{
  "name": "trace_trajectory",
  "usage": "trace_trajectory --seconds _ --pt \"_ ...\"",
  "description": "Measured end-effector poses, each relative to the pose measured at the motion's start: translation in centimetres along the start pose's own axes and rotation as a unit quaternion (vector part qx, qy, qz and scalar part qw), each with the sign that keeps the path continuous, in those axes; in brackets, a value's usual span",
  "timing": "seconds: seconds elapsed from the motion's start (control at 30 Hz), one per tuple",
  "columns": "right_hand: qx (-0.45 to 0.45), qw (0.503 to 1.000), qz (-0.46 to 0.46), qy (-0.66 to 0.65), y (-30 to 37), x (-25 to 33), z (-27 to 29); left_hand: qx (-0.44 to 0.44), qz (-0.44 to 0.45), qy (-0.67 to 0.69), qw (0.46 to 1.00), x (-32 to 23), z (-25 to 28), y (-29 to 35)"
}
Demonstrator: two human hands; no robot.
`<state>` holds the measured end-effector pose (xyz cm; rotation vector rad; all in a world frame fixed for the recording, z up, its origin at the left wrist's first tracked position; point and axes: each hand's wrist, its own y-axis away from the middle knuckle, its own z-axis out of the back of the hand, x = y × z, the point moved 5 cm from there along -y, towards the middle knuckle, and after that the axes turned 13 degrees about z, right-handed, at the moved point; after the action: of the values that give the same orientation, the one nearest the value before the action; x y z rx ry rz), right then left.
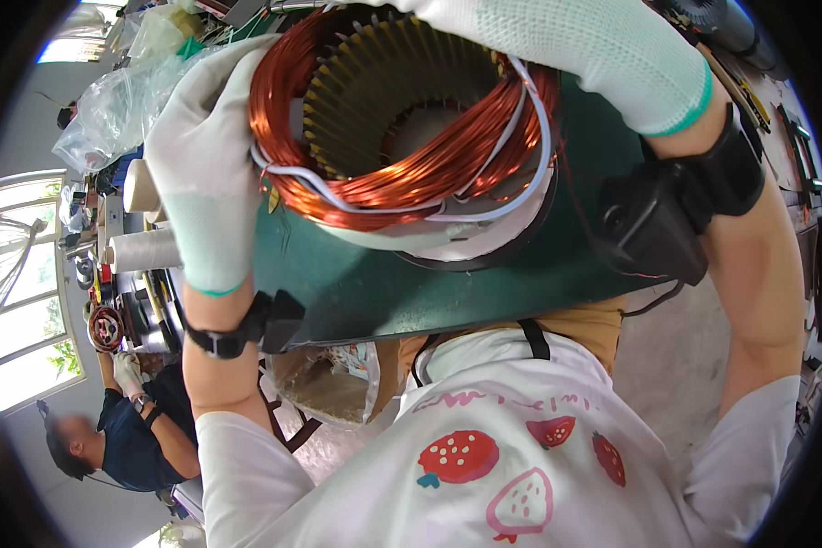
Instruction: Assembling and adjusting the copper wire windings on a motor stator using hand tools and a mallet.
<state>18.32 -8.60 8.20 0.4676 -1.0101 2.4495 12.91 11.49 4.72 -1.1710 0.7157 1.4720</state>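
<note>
A motor stator [365, 100] with copper windings stands tilted on the dark green bench top. Its slots, edged with yellowish insulation, ring a hollow bore. A thick bundle of copper wire [411, 187] bulges along the near rim, with white sleeved leads [543, 119] running around it. My left hand [205, 137], in a white knit glove, is closed around the left side of the winding; some fingertips are hidden behind it. Over the far right rim reaches my right hand [557, 36], also gloved. Its fingers run out of the top edge, so their grip is hidden.
Spools of white thread [144, 250] and clear plastic bags [110, 119] lie to the left. Below the green bench [338, 301] edge stands an open carton [324, 384]. A co-worker [142, 420] sits at far left, near another copper coil [106, 329]. Tools line the right side.
</note>
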Motion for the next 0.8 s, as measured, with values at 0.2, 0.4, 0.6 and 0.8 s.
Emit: trace_trajectory --seconds 0.2,0.4,0.6,0.8 --pt "-0.085 0.973 0.189 0.097 0.0 0.8 -0.7 0.007 0.031 -0.069 0.997 0.2 0.4 -0.3" --pt "-0.023 0.986 -0.107 -0.128 0.1 -1.2 -0.5 -0.008 -0.024 -0.089 0.996 -1.2 0.1 -0.9" --pt "-0.057 0.997 0.051 -0.013 0.4 0.1 -0.6 0.018 -0.084 -0.196 0.977 -2.0 0.6 -1.1" --pt "-0.032 0.997 0.067 -0.005 0.4 -0.3 -0.4 0.039 -0.041 -0.245 0.968 -2.8 0.9 -1.3"
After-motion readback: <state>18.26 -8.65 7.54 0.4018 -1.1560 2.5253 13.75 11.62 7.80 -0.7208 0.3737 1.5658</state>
